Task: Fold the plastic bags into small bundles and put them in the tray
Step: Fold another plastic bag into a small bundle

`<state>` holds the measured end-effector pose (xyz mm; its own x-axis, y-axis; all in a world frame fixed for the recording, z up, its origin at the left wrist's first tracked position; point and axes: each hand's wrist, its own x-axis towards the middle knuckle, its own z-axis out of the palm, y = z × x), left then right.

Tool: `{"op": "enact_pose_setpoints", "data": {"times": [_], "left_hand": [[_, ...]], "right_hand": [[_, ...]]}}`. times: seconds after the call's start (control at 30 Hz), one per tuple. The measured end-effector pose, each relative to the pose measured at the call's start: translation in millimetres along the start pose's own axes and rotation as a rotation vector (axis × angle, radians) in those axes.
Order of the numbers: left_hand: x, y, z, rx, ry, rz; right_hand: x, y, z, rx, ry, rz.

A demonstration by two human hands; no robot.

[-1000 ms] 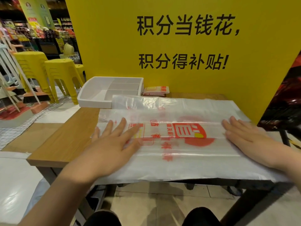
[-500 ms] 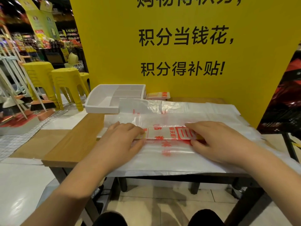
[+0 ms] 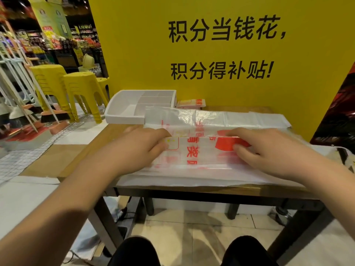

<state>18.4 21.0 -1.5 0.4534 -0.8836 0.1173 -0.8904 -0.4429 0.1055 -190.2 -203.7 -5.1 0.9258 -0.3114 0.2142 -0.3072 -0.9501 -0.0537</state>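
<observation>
A clear plastic bag point(image 3: 194, 156) with red print lies flat across the wooden table point(image 3: 99, 146). My left hand point(image 3: 142, 148) pinches a folded edge of the plastic bag at its left side, thumb under, fingers on top. The same fold is pinched further right by my right hand point(image 3: 269, 150), over the red logo. The fold runs lengthwise between both hands. More clear bag point(image 3: 240, 120) lies spread behind it. A white divided tray point(image 3: 123, 116) sits at the table's back left corner, with nothing visible in it.
A small folded bundle with red print point(image 3: 191, 103) lies against the yellow sign wall point(image 3: 230, 89), just right of the tray. Yellow stools point(image 3: 80, 89) and brooms point(image 3: 46, 116) stand on the floor to the left. My knees show below the table edge.
One second ago both hands lay flat and far apart on the bag. They have since come toward the middle, taken hold of a lengthwise fold and moved it away from me.
</observation>
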Motion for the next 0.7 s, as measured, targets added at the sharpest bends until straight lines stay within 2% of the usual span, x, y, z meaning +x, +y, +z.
{"op": "enact_pose_setpoints", "data": {"times": [0.13,0.23,0.3,0.43,0.57,0.7], "left_hand": [[8.4,2.3,9.2,0.081,0.012,-0.049],[6.1,0.1,18.7,0.059,-0.035,-0.043],[4.2,5.9,25.4,0.060,-0.009,0.003],[10.5,47.1,38.8,0.024,0.039,0.117],[8.1,67.3,56.0,-0.055,-0.052,0.077],[2.8,64.1,64.0,-0.032,-0.091,0.067]], "right_hand": [[15.1,4.7,15.3,-0.164,-0.039,0.018],[15.6,5.9,19.7,-0.131,-0.114,0.012],[15.2,2.4,22.0,-0.107,-0.138,0.005],[19.2,-27.9,32.9,-0.005,-0.069,-0.052],[14.8,-52.6,47.5,0.171,-0.126,-0.062],[10.4,-44.5,55.5,0.178,-0.226,-0.020]]}}
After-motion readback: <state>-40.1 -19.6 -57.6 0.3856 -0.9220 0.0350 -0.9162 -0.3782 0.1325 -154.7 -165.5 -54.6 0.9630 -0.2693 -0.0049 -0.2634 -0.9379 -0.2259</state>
